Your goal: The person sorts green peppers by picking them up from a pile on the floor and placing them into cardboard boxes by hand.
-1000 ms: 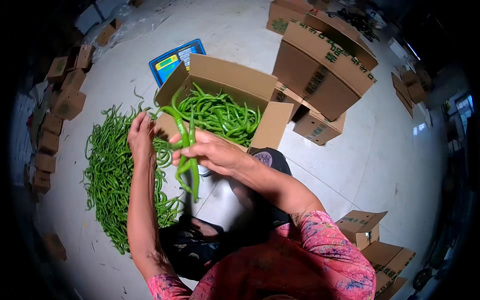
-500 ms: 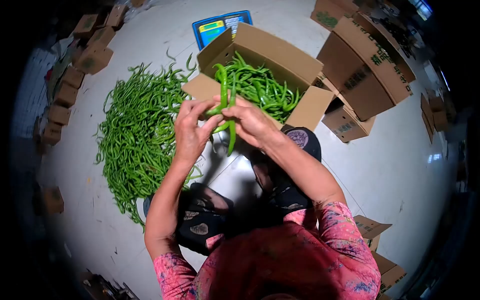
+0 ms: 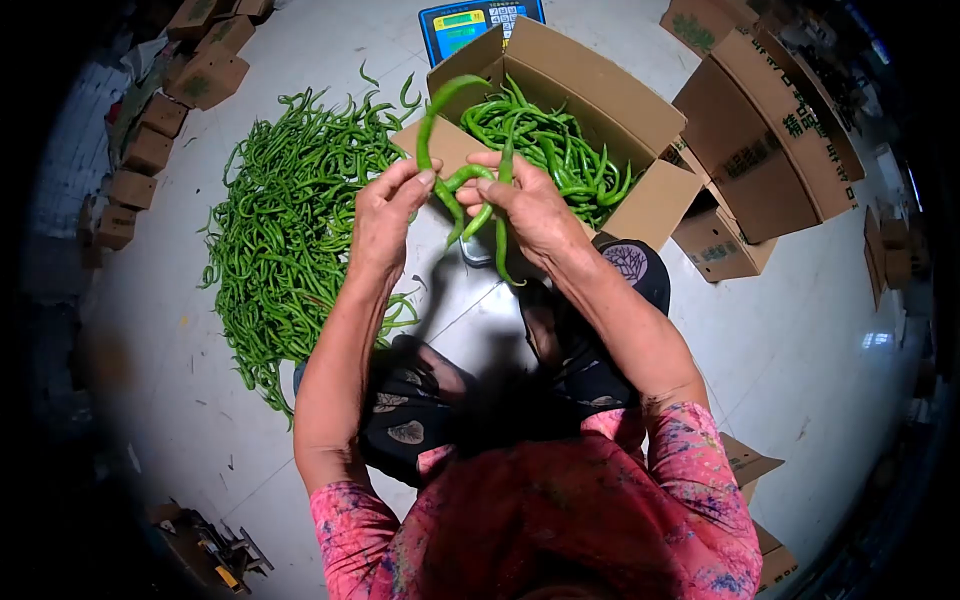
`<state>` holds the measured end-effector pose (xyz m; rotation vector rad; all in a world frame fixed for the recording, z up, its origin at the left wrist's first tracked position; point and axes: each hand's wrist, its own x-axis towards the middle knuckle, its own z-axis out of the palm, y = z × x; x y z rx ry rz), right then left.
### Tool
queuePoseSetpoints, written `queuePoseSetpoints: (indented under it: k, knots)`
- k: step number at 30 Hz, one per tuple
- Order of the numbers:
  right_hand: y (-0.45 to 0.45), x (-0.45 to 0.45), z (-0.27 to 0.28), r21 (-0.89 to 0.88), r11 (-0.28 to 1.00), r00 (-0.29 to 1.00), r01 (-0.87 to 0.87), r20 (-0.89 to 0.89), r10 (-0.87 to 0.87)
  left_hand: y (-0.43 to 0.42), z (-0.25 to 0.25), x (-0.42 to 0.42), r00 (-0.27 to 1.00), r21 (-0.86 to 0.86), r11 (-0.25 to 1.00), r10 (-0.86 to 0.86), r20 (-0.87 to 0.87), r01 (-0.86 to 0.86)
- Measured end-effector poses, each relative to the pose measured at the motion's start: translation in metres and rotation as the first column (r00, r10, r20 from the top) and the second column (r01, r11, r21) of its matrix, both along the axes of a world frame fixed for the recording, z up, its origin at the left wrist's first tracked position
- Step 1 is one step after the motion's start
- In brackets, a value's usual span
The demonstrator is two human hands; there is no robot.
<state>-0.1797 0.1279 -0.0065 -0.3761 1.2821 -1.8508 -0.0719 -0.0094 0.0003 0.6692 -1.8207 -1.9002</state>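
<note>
Between thumb and fingers, my left hand [image 3: 388,215] pinches a long curved green pepper [image 3: 426,128], whose upper end arches to the right. My right hand [image 3: 532,208] is closed on a few green peppers [image 3: 503,225] that hang below and stick up above its fingers. The two hands are close together, in front of an open cardboard box [image 3: 600,85] partly filled with green peppers [image 3: 560,150]. To the left, a large pile of green peppers [image 3: 280,235] lies on the floor, beside my left forearm.
A blue scale with a keypad [image 3: 460,25] is behind the box. Large cardboard boxes [image 3: 745,150] are stacked at the right, smaller boxes [image 3: 150,150] line the upper left, and another open box [image 3: 748,462] lies at the lower right. My knees are below my hands.
My left hand has come away from the pile to beside my right hand, and now holds a curved pepper slightly apart from it. The view has shifted, so the box and pile appear higher and farther right.
</note>
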Motion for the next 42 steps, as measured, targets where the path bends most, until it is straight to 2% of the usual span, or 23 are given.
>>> queuePoseSetpoints:
  k: [2, 3, 6, 13, 14, 16, 17, 20, 21, 22, 24, 27, 30, 31, 34, 36, 38, 39, 40, 42]
  knots:
    - [0.001, -0.003, -0.001, 0.014, 0.998, 0.998, 0.055, -0.004, -0.055, -0.007, -0.004, 0.003, 1.000, 0.148, 0.989, 0.005, -0.019, -0.002]
    - [0.002, -0.005, 0.000, 0.011, 0.996, 0.996, 0.087, 0.006, -0.087, -0.008, -0.002, 0.004, 0.999, 0.164, 0.986, 0.021, -0.028, -0.017]
    - [0.011, -0.010, 0.011, 0.012, 0.985, 0.984, 0.173, 0.038, -0.174, -0.023, -0.001, 0.008, 0.983, 0.315, 0.946, -0.012, -0.181, 0.069]
    - [0.023, -0.028, 0.021, -0.088, 0.929, 0.933, 0.359, 0.020, -0.359, -0.036, 0.001, 0.010, 0.963, 0.397, 0.904, 0.229, -0.142, -0.156]
    - [0.027, -0.039, 0.018, -0.119, 0.916, 0.923, 0.382, -0.004, -0.385, -0.050, -0.013, 0.012, 0.942, 0.464, 0.876, 0.255, -0.217, -0.131]
    - [0.038, -0.050, 0.028, -0.170, 0.886, 0.894, 0.431, -0.056, -0.445, -0.057, -0.014, 0.012, 0.911, 0.534, 0.833, 0.322, -0.258, -0.144]
    - [0.041, -0.056, 0.026, -0.204, 0.869, 0.881, 0.451, -0.053, -0.470, -0.058, -0.015, 0.012, 0.913, 0.490, 0.858, 0.313, -0.260, -0.154]
    - [0.045, -0.056, 0.030, -0.277, 0.844, 0.885, 0.460, 0.067, -0.461, -0.034, 0.001, 0.000, 0.978, 0.369, 0.920, 0.180, -0.110, -0.127]
    - [0.045, -0.056, 0.030, -0.277, 0.848, 0.891, 0.452, 0.089, -0.446, -0.035, -0.009, -0.006, 0.995, 0.354, 0.934, 0.067, -0.068, -0.039]
    - [0.044, -0.056, 0.028, -0.276, 0.853, 0.896, 0.443, 0.109, -0.431, -0.016, 0.002, -0.018, 0.997, 0.369, 0.927, 0.065, 0.029, -0.071]
    - [0.042, -0.057, 0.027, -0.277, 0.860, 0.904, 0.428, 0.135, -0.406, -0.012, -0.013, -0.043, 0.997, 0.412, 0.910, -0.071, 0.041, 0.047]
    - [0.040, -0.058, 0.024, -0.275, 0.866, 0.908, 0.418, 0.161, -0.388, -0.004, -0.015, -0.086, 0.995, 0.453, 0.887, -0.060, -0.081, 0.090]
    - [0.040, -0.062, 0.018, -0.279, 0.872, 0.913, 0.403, 0.194, -0.359, -0.002, -0.005, -0.098, 0.977, 0.312, 0.948, 0.120, -0.174, -0.061]
    - [0.040, -0.061, 0.018, -0.276, 0.874, 0.913, 0.401, 0.196, -0.357, 0.000, 0.001, -0.094, 0.984, 0.242, 0.970, 0.078, -0.158, -0.038]
    - [0.038, -0.054, 0.025, -0.236, 0.908, 0.935, 0.345, 0.166, -0.312, 0.014, 0.018, -0.074, 0.995, -0.048, 0.994, -0.102, -0.010, 0.101]
    - [0.033, -0.047, 0.028, -0.193, 0.945, 0.962, 0.265, 0.120, -0.245, 0.025, 0.024, -0.062, 0.975, -0.058, 0.974, -0.220, -0.009, 0.219]
    - [0.032, -0.043, 0.025, -0.145, 0.977, 0.987, 0.159, 0.028, -0.156, 0.032, 0.027, -0.054, 0.962, -0.062, 0.960, -0.269, 0.051, 0.272]
    - [0.030, -0.040, 0.026, -0.127, 0.988, 0.996, 0.087, -0.003, -0.088, 0.033, 0.027, -0.051, 0.960, -0.080, 0.960, -0.261, 0.102, 0.269]
    - [0.030, -0.031, 0.032, -0.118, 0.991, 0.997, 0.064, 0.047, -0.059, 0.030, 0.027, -0.048, 0.955, -0.099, 0.958, -0.253, 0.155, 0.270]
    - [0.027, -0.025, 0.029, -0.069, 0.996, 0.994, 0.065, -0.088, -0.071, 0.023, 0.022, -0.042, 0.945, -0.075, 0.962, -0.240, 0.221, 0.262]
